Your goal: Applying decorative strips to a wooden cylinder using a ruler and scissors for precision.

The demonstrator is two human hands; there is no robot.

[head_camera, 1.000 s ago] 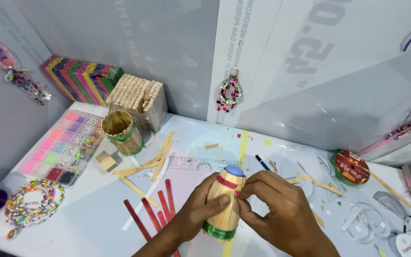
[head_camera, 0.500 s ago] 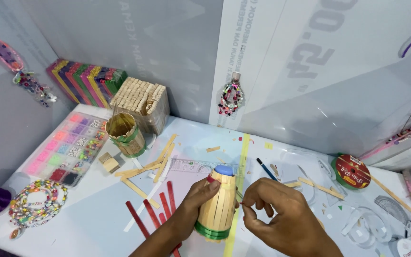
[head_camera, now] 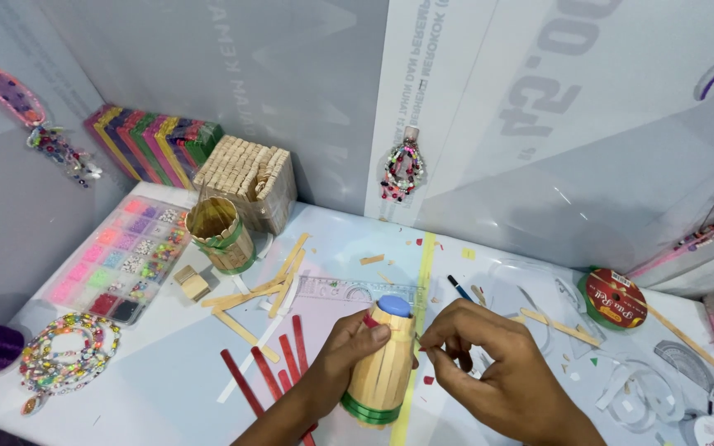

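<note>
White table point(head_camera: 167, 388), stick-clad blue-capped bottle point(head_camera: 383, 367), green band

A white tabletop point(head_camera: 167, 388) fills the lower part of the view, lit evenly and a little glossy. Behind it stand grey panels point(head_camera: 233, 74) that meet in a corner at the left, and a white board with large grey print point(head_camera: 588, 124) leans across the right side. A beaded ornament point(head_camera: 401, 172) hangs where the grey and white panels join
</note>
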